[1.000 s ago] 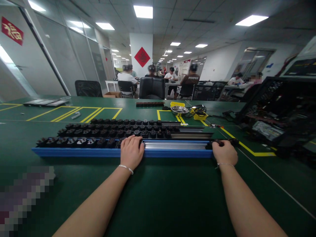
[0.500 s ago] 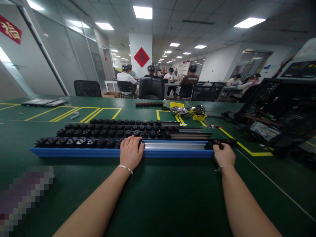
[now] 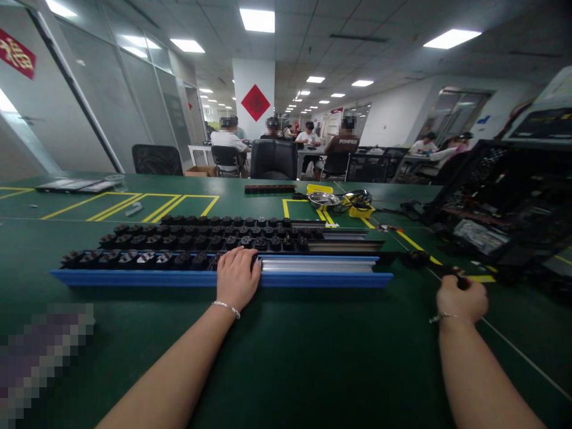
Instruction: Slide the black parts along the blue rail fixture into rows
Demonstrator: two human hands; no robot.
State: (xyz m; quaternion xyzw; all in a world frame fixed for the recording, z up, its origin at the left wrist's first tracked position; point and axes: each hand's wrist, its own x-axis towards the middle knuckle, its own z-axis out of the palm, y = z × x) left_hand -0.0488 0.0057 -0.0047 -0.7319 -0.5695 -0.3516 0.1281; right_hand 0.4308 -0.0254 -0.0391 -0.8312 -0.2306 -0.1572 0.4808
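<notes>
A long blue rail [image 3: 330, 280] with a silvery inner channel lies across the table in front of me. Its left part holds a row of black plug adapters [image 3: 127, 258] with prongs facing up. My left hand [image 3: 238, 271] is closed over the rail at the right end of that row, hiding the pieces under it. Off to the right, past the rail's end, my right hand [image 3: 462, 296] is closed around a black plug adapter [image 3: 463, 280], partly hidden by the fingers. Another dark piece [image 3: 415, 258] lies between that hand and the rail.
Behind the blue rail lie more rails with black adapters [image 3: 214, 241]. A metal bowl [image 3: 323, 199], yellow trays [image 3: 361, 210] and cables stand farther back. An open black computer case [image 3: 496, 202] is on the right. Several people sit at tables beyond.
My right hand has moved right, away from the rail's right end, with a black adapter in its fingers. My left hand has stayed on the rail.
</notes>
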